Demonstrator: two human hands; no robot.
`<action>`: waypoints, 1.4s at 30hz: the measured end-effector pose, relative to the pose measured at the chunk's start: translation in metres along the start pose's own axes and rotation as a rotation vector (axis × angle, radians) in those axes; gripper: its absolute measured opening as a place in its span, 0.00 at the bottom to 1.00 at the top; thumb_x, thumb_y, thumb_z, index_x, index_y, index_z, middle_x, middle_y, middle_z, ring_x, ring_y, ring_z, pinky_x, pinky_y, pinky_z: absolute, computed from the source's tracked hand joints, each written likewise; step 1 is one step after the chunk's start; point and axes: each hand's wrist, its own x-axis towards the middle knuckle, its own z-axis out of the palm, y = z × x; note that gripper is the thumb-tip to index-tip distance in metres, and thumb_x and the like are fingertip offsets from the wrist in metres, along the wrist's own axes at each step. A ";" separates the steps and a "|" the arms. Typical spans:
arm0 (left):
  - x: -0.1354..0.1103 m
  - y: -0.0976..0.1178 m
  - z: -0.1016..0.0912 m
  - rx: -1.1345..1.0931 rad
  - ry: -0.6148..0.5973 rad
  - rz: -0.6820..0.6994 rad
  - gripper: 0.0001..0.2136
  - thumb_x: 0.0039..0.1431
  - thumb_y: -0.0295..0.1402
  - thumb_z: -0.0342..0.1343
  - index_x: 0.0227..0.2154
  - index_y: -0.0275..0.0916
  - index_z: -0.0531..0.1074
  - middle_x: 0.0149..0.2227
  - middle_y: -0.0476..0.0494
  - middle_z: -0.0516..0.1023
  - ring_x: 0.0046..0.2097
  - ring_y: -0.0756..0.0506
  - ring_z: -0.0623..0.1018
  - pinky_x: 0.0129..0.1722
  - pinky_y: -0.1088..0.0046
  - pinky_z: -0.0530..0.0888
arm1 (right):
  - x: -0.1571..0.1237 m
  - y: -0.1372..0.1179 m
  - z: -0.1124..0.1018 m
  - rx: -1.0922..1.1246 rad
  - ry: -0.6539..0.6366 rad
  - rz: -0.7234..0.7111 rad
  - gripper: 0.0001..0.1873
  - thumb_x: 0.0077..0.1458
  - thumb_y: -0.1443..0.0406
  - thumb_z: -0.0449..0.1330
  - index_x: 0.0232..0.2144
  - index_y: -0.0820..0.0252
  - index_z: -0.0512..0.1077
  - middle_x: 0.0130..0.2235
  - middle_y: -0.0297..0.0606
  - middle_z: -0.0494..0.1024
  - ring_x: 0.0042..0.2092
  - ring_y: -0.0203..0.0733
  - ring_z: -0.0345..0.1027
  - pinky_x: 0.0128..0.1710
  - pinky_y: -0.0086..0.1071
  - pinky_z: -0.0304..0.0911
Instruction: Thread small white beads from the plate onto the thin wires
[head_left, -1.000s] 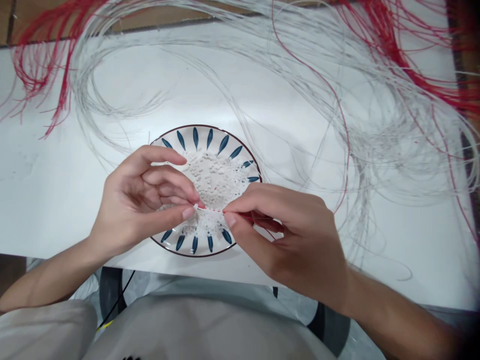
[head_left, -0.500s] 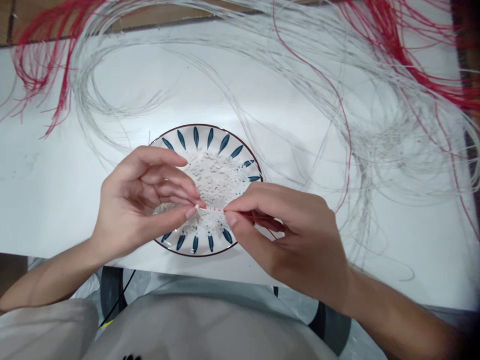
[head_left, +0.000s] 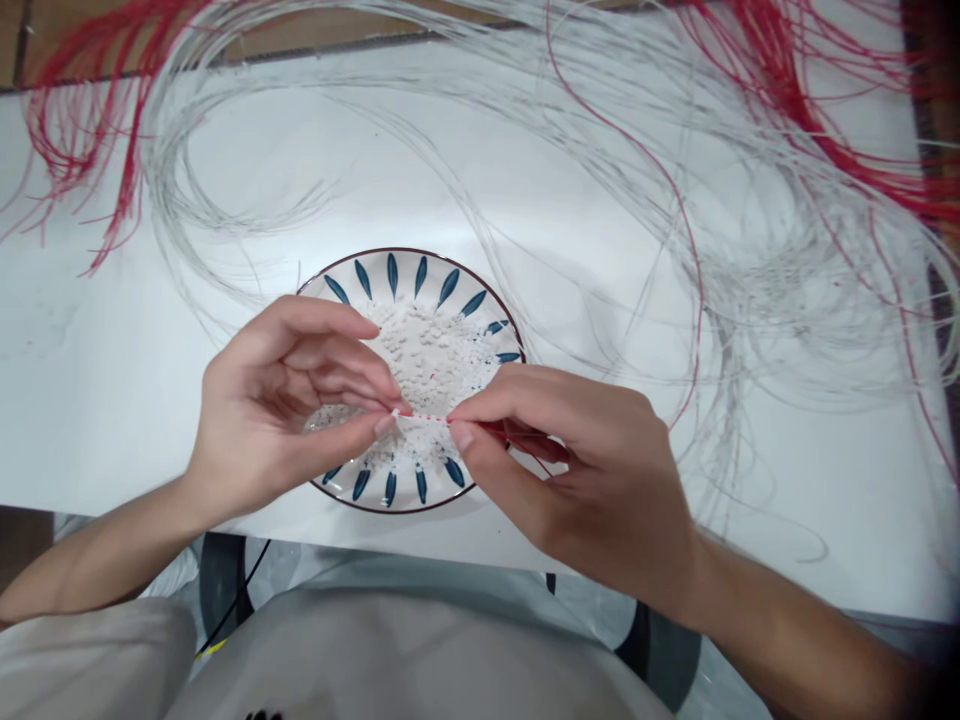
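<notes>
My left hand (head_left: 274, 400) pinches a small white bead (head_left: 396, 413) between thumb and fingertips, its index finger raised and curved above. From there a short red-and-white strand (head_left: 429, 418) runs across to my right hand (head_left: 585, 460). The thumb and index finger of that hand are closed on the red thread, and loose red thread (head_left: 536, 460) trails under its palm. Both hands are just above a round plate (head_left: 391, 278) with blue petal marks and a dark rim. Many tiny white beads (head_left: 427, 355) lie spread on the plate.
A white tabletop (head_left: 97, 400) lies under everything. Long pale strands (head_left: 480, 85) curve across the back and tangle at right. Red thread bundles (head_left: 82, 120) hang at far left and far right. A single red thread (head_left: 686, 235) winds down beside my right hand.
Almost nothing differs. Both hands keep their pinch over the plate, with only a tiny shift of the left fingers.
</notes>
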 end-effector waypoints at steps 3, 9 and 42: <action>-0.001 0.001 0.000 0.025 0.005 0.022 0.23 0.43 0.16 0.64 0.43 0.40 0.69 0.31 0.52 0.79 0.33 0.50 0.81 0.35 0.79 0.81 | 0.000 0.001 0.000 -0.016 -0.009 0.006 0.09 0.52 0.74 0.55 0.23 0.57 0.67 0.22 0.28 0.68 0.22 0.30 0.57 0.21 0.28 0.53; -0.005 0.000 0.001 0.122 -0.003 0.061 0.21 0.47 0.20 0.63 0.44 0.41 0.68 0.32 0.50 0.78 0.34 0.49 0.81 0.37 0.73 0.82 | 0.001 0.001 0.000 -0.050 -0.019 -0.001 0.08 0.52 0.73 0.55 0.24 0.58 0.68 0.22 0.29 0.70 0.23 0.31 0.60 0.21 0.28 0.53; -0.011 0.000 0.006 0.168 -0.134 0.015 0.14 0.57 0.24 0.55 0.44 0.46 0.63 0.30 0.50 0.75 0.32 0.48 0.78 0.32 0.74 0.79 | -0.003 0.002 0.009 -0.128 -0.083 -0.039 0.03 0.55 0.66 0.60 0.34 0.57 0.73 0.28 0.31 0.77 0.22 0.30 0.62 0.21 0.26 0.55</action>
